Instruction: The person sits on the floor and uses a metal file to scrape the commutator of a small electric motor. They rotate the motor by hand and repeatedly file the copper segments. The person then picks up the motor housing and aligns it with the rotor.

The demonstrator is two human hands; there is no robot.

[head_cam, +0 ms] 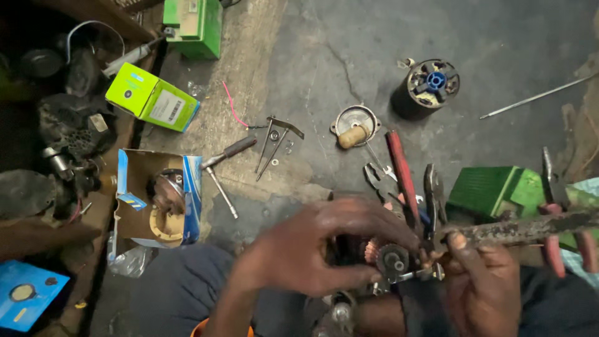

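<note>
- Grey concrete floor point(349, 56), cracked and stained, carries all the tools and parts; a cluttered dark shelf stands along the left edge.
- Left hand point(312, 249) is near the bottom centre, fingers curled closed around a small motor part with a copper-coloured winding and a dark gear point(392, 259) at its right end.
- Right hand point(480, 287) is at the near right, fist closed on a dirty, rusty metal bar point(524, 229) that runs to the right edge. The bar tip is just beside the gear.
- Just beyond the hands lie a red-handled tool point(402, 175) and dark pliers point(432, 193).
- Farther away, a round metal cap with a tan knob point(354, 128) lies in the middle, and a black cylindrical housing with a blue centre point(427, 87) stands to its right.
- A green plastic block point(493, 190) lies at the right, near the bar.
- At the left, an open cardboard box point(159, 200) holds a round part; a socket wrench point(224, 168) lies just beside it.
- A lime-green box point(153, 97) lies far left.
</note>
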